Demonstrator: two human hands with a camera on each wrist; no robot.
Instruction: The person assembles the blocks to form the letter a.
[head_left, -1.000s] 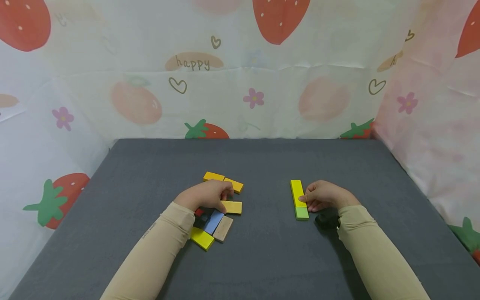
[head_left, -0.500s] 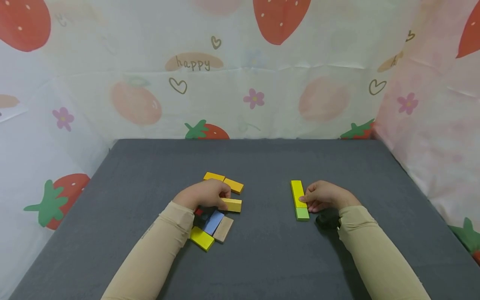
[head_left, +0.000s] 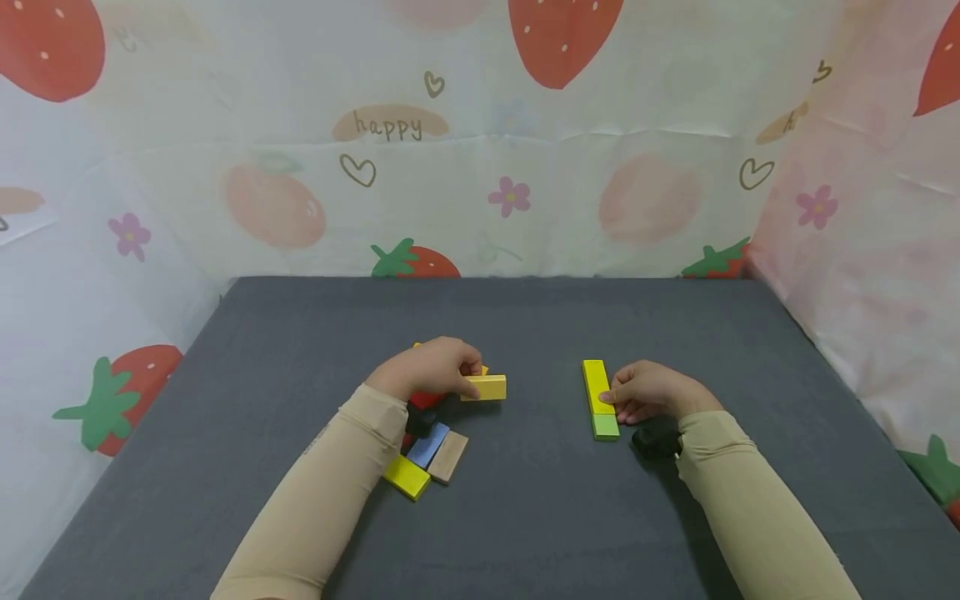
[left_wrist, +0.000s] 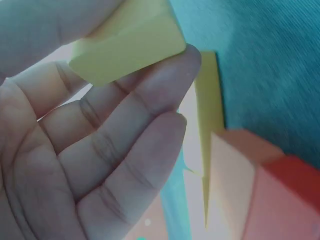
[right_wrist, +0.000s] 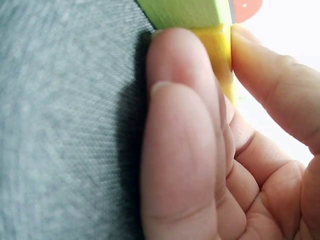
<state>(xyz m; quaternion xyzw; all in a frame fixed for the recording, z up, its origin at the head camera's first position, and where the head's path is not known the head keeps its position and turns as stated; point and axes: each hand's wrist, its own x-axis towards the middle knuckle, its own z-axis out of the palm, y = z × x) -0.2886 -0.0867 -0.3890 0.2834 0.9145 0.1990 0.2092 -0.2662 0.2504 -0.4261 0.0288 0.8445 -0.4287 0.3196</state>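
Note:
My left hand [head_left: 427, 367] pinches a pale yellow block [head_left: 491, 387] between thumb and fingers, raised off the grey table. In the left wrist view, the same pale yellow block [left_wrist: 127, 47] sits between the thumb and the fingertips. On the right, my right hand [head_left: 652, 390] holds a bright yellow block [head_left: 594, 379] lying flat, thumb on top and fingers along its right side. A light green block [head_left: 606, 427] adjoins its near end in one straight row. The right wrist view shows the green block [right_wrist: 185, 12] just beyond the fingertips.
Below the left wrist lie a blue block [head_left: 428, 446], a plain wood block [head_left: 449, 458] and a yellow block [head_left: 407, 477]. A red block [head_left: 426, 400] shows partly under the left hand. More yellow blocks behind it are mostly hidden. A printed cloth [head_left: 555, 217] stands behind the table.
My left hand has lifted the pale yellow block from the table and carried it slightly right and farther away. The right hand and its row of blocks stay put.

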